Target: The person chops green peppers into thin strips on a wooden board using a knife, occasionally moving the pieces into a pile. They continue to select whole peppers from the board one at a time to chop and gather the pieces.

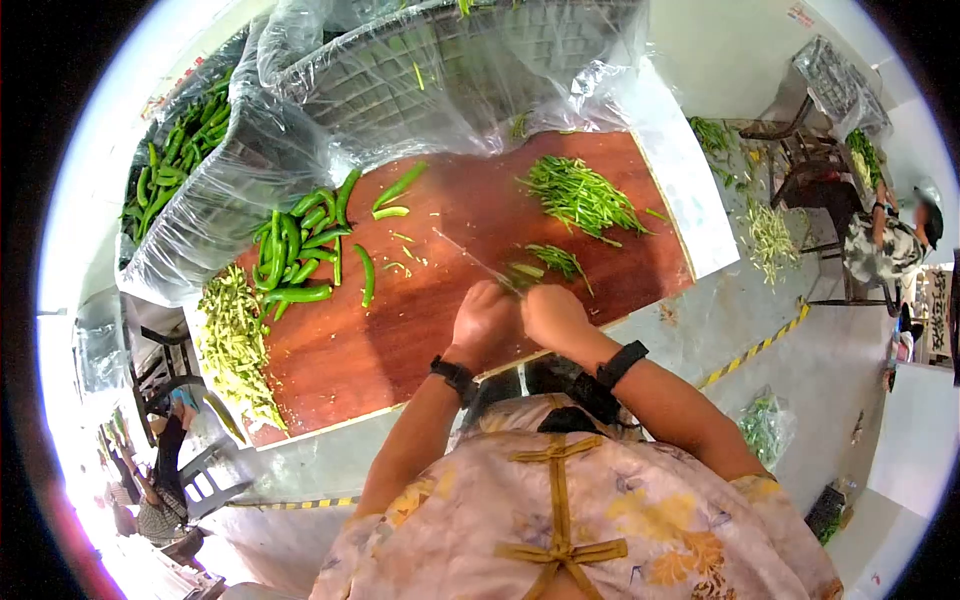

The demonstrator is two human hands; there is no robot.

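My left hand (487,318) is closed, with its fingers bent over the near edge of the red-brown board (400,345). What it holds is hidden under the fingers, and I cannot tell what it is. Right beside it, my right hand (553,318) is closed on a thin knife (470,254), seen almost edge-on, its blade slanting away to the upper left. Just beyond my fingers lie some light green pepper pieces (526,270) and a small bunch of green pepper strips (560,262). A larger heap of green strips (582,197) is at the board's far right.
Whole green peppers (295,245) are piled on the board's left, beside a heap of pale pepper cores and scraps (235,345). Plastic-lined baskets (430,90) border the far side, one holding more peppers (180,150). A person (890,235) sits at far right; others are lower left.
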